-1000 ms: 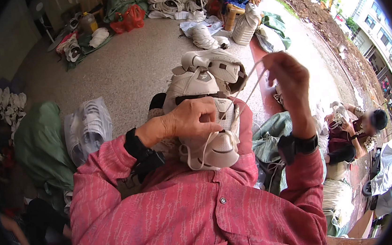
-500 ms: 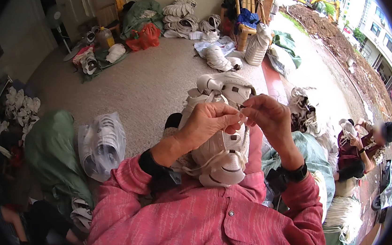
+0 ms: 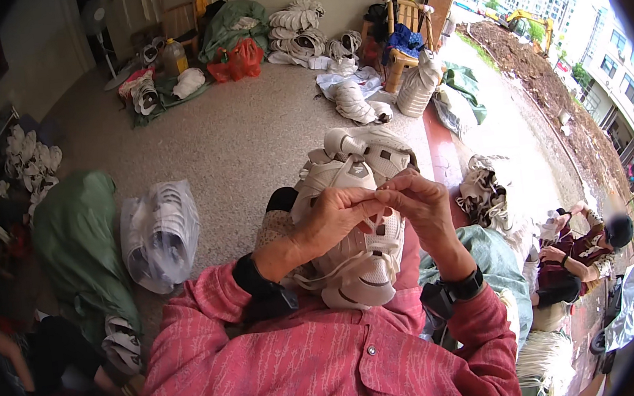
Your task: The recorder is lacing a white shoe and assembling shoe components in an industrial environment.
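Left hand (image 3: 332, 221) and right hand (image 3: 424, 199) pinch, tips meeting, above off-white, round-toed, perforated shoe uppers (image 3: 364, 279); what they pinch, cannot tell.

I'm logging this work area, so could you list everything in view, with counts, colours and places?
Shoe uppers on the lap: several, off-white, centre
Stacked uppers: many, off-white, by the rear wall
Smaller heaps: several, mostly white, both sides; exact count unclear
Green sacks: at least three, green, left, rear and right
Clear plastic bag: one, transparent, left floor
Red bag: one, red, rear floor
Bottle: one, yellow contents, rear left
Fan: one, pale, rear left
Blue cloth: one, blue, on a rear chair
Lace bundle: one, off-white, lower right
Excavator: one, yellow, outside
Co-workers: two, dark clothing, right and lower left
Shirt: one, pink, worn
Wristbands: two, black, both wrists
Left hand, right hand: one each, bare, meeting above the uppers
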`<control>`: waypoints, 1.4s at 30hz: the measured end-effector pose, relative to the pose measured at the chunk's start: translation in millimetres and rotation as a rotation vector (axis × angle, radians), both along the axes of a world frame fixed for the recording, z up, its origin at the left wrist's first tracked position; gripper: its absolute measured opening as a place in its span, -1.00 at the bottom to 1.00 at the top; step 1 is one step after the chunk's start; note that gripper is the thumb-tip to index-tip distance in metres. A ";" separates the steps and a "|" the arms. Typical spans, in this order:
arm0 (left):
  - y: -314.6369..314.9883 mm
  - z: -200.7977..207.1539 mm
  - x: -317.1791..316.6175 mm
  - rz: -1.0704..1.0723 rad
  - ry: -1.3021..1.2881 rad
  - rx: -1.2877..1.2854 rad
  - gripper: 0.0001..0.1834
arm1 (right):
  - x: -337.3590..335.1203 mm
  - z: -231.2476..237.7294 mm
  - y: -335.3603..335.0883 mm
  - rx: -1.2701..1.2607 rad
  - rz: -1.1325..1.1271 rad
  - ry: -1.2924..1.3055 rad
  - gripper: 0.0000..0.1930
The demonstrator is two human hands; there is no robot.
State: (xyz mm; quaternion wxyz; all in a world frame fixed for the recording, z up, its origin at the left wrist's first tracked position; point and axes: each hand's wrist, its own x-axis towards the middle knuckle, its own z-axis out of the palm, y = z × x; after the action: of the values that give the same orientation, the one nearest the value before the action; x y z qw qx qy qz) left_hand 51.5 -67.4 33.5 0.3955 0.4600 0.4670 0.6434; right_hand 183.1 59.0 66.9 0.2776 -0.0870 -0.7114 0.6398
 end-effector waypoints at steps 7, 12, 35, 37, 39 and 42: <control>3.5 -6.2 -3.2 -0.161 -0.106 0.007 -0.73 | 3.7 9.8 -0.6 -0.036 0.068 -0.011 -0.89; 2.9 -8.2 -6.9 -0.142 -0.063 0.013 -0.70 | 7.2 20.6 2.9 -0.042 0.213 -0.148 -0.88; 3.5 -66.2 49.5 -0.662 1.231 0.492 -0.54 | 16.0 137.5 62.0 0.402 -0.217 -0.552 -0.86; 5.7 -64.4 54.5 -0.707 1.310 0.417 -0.59 | 24.2 167.9 111.5 0.425 -0.293 -0.372 -0.89; -2.6 -71.1 52.0 -0.631 1.279 0.351 -0.61 | -5.1 165.2 96.1 0.473 -0.215 -0.345 -0.88; -2.7 -64.2 49.5 -0.668 1.303 0.311 -0.59 | -12.4 162.0 60.1 0.539 -0.244 -0.331 -0.86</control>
State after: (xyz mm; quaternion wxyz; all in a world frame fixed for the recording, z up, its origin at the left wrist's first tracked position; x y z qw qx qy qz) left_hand 101.0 -70.1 -30.7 0.1435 0.9158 0.3461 0.1449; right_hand 170.7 119.1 228.9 0.2459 -0.1975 -0.8746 0.3681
